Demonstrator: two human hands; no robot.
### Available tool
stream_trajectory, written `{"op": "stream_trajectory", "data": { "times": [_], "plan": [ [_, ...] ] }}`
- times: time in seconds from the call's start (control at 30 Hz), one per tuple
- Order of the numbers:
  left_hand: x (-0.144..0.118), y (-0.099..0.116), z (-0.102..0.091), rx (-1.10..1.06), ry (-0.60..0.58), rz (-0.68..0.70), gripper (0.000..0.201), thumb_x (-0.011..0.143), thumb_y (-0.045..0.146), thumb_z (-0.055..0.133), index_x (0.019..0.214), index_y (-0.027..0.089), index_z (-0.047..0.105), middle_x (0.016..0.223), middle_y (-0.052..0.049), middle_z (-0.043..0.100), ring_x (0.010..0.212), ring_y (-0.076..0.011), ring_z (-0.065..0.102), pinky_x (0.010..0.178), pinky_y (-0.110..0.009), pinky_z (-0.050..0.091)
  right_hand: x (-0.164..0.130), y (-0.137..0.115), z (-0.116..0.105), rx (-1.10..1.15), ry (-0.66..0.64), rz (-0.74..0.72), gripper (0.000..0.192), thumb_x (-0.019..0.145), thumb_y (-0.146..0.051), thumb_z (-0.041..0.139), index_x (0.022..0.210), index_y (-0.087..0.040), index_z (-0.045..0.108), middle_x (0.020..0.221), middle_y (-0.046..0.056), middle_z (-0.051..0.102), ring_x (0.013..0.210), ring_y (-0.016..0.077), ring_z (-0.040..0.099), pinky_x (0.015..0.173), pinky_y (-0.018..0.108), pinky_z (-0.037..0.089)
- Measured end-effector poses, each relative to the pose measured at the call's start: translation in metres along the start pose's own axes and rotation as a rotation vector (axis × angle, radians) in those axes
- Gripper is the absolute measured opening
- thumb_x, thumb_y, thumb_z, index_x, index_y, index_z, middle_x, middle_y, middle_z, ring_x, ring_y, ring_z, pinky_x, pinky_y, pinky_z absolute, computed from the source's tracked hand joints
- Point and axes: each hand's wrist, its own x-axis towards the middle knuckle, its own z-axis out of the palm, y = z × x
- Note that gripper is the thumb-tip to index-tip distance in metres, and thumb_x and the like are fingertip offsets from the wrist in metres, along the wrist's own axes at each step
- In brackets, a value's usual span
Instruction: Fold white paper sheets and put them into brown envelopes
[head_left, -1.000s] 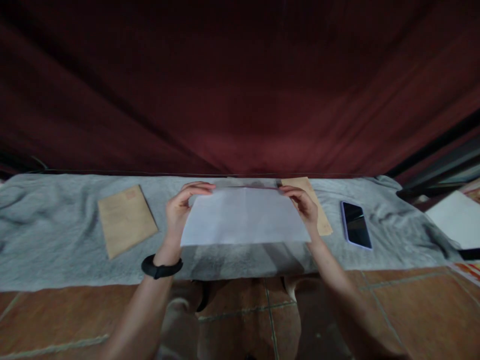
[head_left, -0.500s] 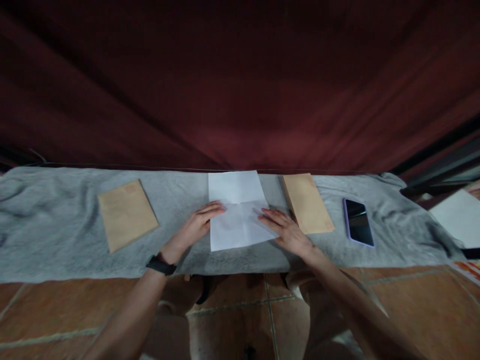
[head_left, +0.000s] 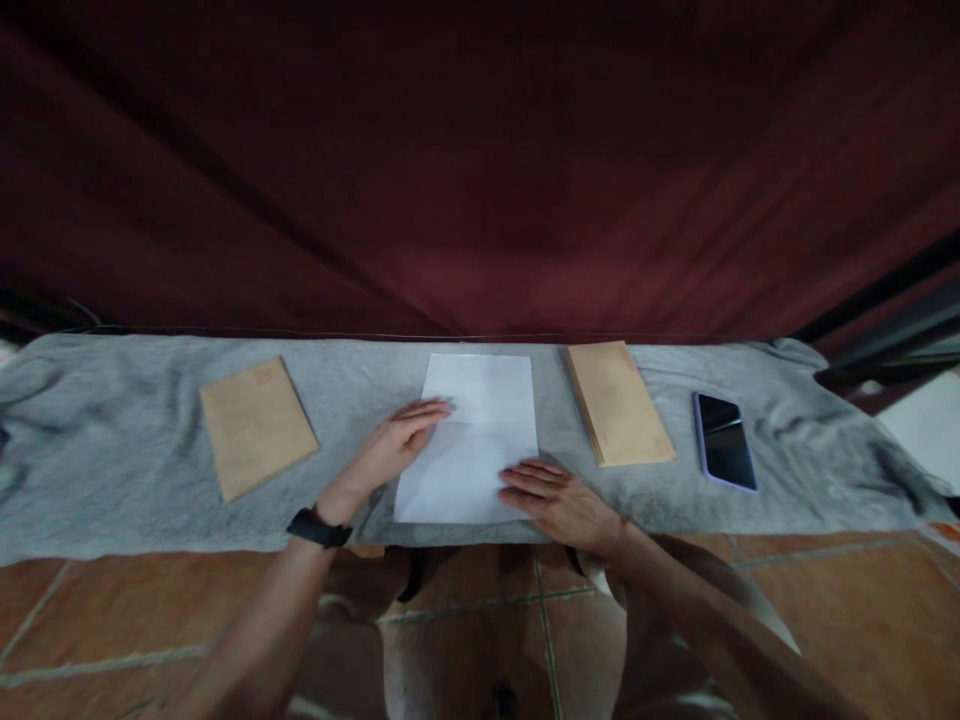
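Note:
A white sheet of paper (head_left: 480, 450) with a crease across its middle lies flat in front of me on a grey cloth. My left hand (head_left: 405, 435) rests at the sheet's left edge, fingers stretched out and their tips on the paper. Near the lower right corner, my right hand (head_left: 559, 500) lies flat with its fingers extended over the paper's edge. Neither hand grips anything. Right of the sheet is a stack of brown envelopes (head_left: 621, 405).
One or more brown envelopes (head_left: 259, 428) lie at the left of the grey cloth (head_left: 135, 450). A phone in a purple case (head_left: 725, 442) is at the right. Behind the cloth hangs a dark red curtain (head_left: 480, 200). A white sheet or board (head_left: 926, 425) shows at the far right.
The paper has turned slightly and now lies straighter and closer to me. My right hand has moved down along it toward the lower right corner; my left hand stays at the left edge.

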Motion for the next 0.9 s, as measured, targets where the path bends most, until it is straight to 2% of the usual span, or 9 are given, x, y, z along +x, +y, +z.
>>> {"op": "stream_trajectory", "data": {
  "times": [0.1,0.2,0.3,0.37,0.53,0.7,0.8,0.9],
  "plan": [
    [0.017,0.028,0.025,0.094,-0.068,0.112,0.045,0.105,0.034,0.041,0.145,0.024,0.06,0.16,-0.006,0.05,0.153,-0.0197,0.038,0.129,-0.046,0.027,-0.001,-0.002,0.004,-0.007,-0.051,0.027,0.061,0.093,-0.021,0.069,0.152,-0.024,0.052,0.164,0.008,0.044,0.152,0.0225,0.041,0.13,0.044,0.028],
    [0.031,0.056,0.061,0.202,-0.215,0.144,0.05,0.109,0.038,0.034,0.156,0.026,0.046,0.168,-0.005,0.035,0.159,-0.0187,0.024,0.131,-0.045,0.019,-0.001,-0.002,0.007,-0.012,-0.058,0.06,0.066,0.094,-0.027,0.071,0.156,-0.023,0.047,0.166,0.01,0.041,0.154,0.024,0.037,0.131,0.046,0.025],
    [0.039,0.071,0.09,0.302,-0.266,0.151,0.054,0.11,0.042,0.031,0.16,0.025,0.04,0.17,-0.005,0.031,0.16,-0.0204,0.019,0.131,-0.045,0.014,0.0,-0.002,0.009,-0.009,-0.057,0.059,0.063,0.095,-0.028,0.069,0.155,-0.026,0.049,0.162,0.01,0.047,0.153,0.0233,0.038,0.13,0.046,0.026],
    [0.045,0.072,0.1,0.36,-0.26,0.158,0.054,0.11,0.043,0.032,0.16,0.025,0.04,0.17,-0.005,0.032,0.16,-0.0211,0.019,0.131,-0.045,0.012,0.0,-0.002,0.01,-0.011,-0.048,0.053,0.061,0.096,-0.027,0.068,0.154,-0.026,0.05,0.161,0.009,0.048,0.154,0.0233,0.037,0.13,0.046,0.026],
    [0.074,0.05,0.096,0.457,-0.241,0.155,0.055,0.11,0.045,0.032,0.16,0.026,0.039,0.17,-0.004,0.032,0.16,-0.0229,0.021,0.131,-0.046,0.014,-0.002,-0.001,0.007,-0.015,-0.041,0.03,0.058,0.099,-0.026,0.062,0.155,-0.026,0.047,0.165,0.008,0.042,0.153,0.0213,0.038,0.13,0.044,0.025],
    [0.107,0.02,0.081,0.548,-0.224,0.011,0.058,0.11,0.047,0.027,0.163,0.025,0.034,0.171,-0.004,0.027,0.16,-0.0239,0.02,0.131,-0.046,0.014,-0.004,0.001,0.006,-0.021,-0.031,0.003,0.059,0.1,-0.027,0.061,0.157,-0.025,0.044,0.168,0.009,0.037,0.154,0.0227,0.035,0.13,0.045,0.024],
    [0.112,0.005,0.072,0.578,-0.187,-0.045,0.059,0.11,0.047,0.025,0.164,0.024,0.032,0.171,-0.004,0.027,0.16,-0.0238,0.02,0.131,-0.046,0.014,-0.004,0.002,0.006,-0.018,-0.033,0.006,0.058,0.1,-0.028,0.061,0.156,-0.026,0.044,0.168,0.008,0.037,0.154,0.0223,0.035,0.13,0.044,0.024],
    [0.099,-0.008,0.06,0.592,-0.14,-0.09,0.061,0.109,0.047,0.024,0.164,0.022,0.032,0.171,-0.006,0.028,0.16,-0.0242,0.021,0.13,-0.046,0.016,-0.004,0.005,0.005,-0.003,-0.032,0.008,0.056,0.101,-0.03,0.061,0.155,-0.026,0.047,0.167,0.007,0.04,0.153,0.0215,0.037,0.129,0.043,0.026]
  ]
}}
